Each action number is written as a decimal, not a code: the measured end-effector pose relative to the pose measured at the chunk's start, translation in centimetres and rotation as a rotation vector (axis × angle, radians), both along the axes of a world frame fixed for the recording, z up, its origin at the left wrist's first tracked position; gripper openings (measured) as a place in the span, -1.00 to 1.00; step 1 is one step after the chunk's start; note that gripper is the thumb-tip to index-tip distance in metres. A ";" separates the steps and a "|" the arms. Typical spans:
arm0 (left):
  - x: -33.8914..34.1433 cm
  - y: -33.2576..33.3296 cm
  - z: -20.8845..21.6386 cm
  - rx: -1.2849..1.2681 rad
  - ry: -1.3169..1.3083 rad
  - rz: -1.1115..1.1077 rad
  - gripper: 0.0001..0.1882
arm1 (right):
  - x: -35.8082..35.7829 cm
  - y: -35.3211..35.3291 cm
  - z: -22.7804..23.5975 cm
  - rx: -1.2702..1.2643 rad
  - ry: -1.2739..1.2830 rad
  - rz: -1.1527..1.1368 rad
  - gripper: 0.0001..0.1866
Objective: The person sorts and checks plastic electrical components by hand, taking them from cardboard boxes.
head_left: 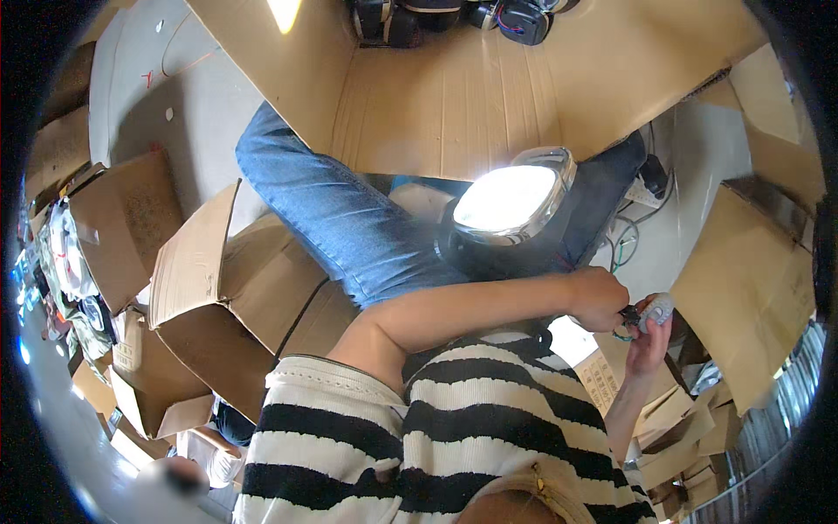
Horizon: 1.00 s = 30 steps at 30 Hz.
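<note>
My left arm reaches across my striped shirt to the right. My left hand [598, 299] is closed at its end, with a small dark piece [629, 315] and thin green wire at its fingertips; most of what it grips is hidden. Right beside it, my right hand [648, 342] is raised and closed on a small grey-white rounded piece [656, 313]. The two hands almost touch. Over my lap stands a lit lamp [506, 205] with a rounded-square bright face, a shiny clear rim and a dark body. Its glare hides the details of the face.
A large open cardboard box [445, 113] stands before my knees, with several black devices [522, 21] at its far end. Open cartons [188, 253] crowd my left; another carton [746, 288] is at right. Loose cables [624, 236] lie near my right knee. A person's arm [214, 439] shows lower left.
</note>
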State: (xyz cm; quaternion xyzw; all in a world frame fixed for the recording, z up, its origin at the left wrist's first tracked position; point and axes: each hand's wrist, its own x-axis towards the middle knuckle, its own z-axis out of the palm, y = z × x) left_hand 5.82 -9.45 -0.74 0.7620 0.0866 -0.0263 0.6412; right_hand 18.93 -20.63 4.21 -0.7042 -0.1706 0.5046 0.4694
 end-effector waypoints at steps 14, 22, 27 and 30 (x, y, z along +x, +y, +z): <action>-8.4 6.5 1.0 0.226 0.009 0.415 -0.82 | -0.2 4.6 0.9 0.121 0.027 -0.288 -0.72; -12.0 14.1 -4.4 0.630 -0.169 0.981 -0.80 | -2.6 8.8 0.6 -0.078 -0.123 -0.168 -0.71; -10.1 17.7 -8.6 -1.056 -0.038 1.191 -0.64 | -2.8 10.7 0.5 -0.221 -0.133 -0.308 -0.70; -9.1 21.0 -12.4 -0.595 0.115 1.159 -0.75 | -2.9 11.4 0.0 -0.235 -0.168 -0.372 -0.68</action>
